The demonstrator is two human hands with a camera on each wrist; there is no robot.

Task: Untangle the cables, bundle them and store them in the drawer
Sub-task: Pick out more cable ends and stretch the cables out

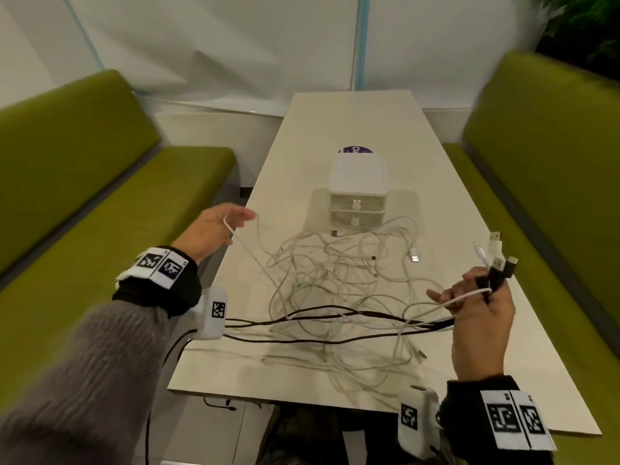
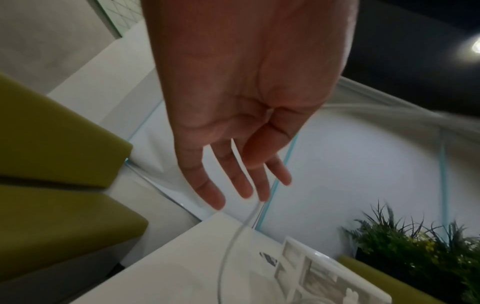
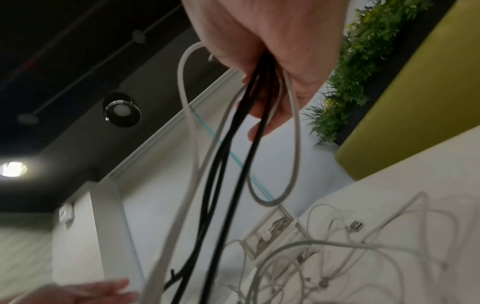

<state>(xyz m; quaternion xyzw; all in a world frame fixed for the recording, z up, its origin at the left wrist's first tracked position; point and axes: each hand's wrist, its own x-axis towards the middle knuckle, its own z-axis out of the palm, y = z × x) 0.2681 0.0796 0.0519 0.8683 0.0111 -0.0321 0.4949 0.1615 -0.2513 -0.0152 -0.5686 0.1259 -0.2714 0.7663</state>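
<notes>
A tangle of white cables [image 1: 335,280] lies on the pale table [image 1: 352,122], in front of a small white drawer unit [image 1: 357,196] whose two drawers are closed. My right hand [image 1: 479,313] is raised at the right and grips a bunch of cable ends, with black and white plugs [image 1: 496,260] sticking up from the fist. Black cables [image 1: 302,318] run leftward from it over the table's near-left edge. In the right wrist view the black cables [image 3: 233,144] hang from my right hand [image 3: 272,51]. My left hand [image 1: 221,229] is off the table's left edge. Its thumb pinches one white cable [image 2: 237,156] against the fingers [image 2: 207,185].
Green padded benches [image 1: 100,182] [image 1: 543,169] flank the table. A purple sticker [image 1: 355,150] lies behind the drawer unit. Green plants [image 1: 583,25] stand at the far right. Loose white plugs [image 1: 414,256] lie right of the tangle.
</notes>
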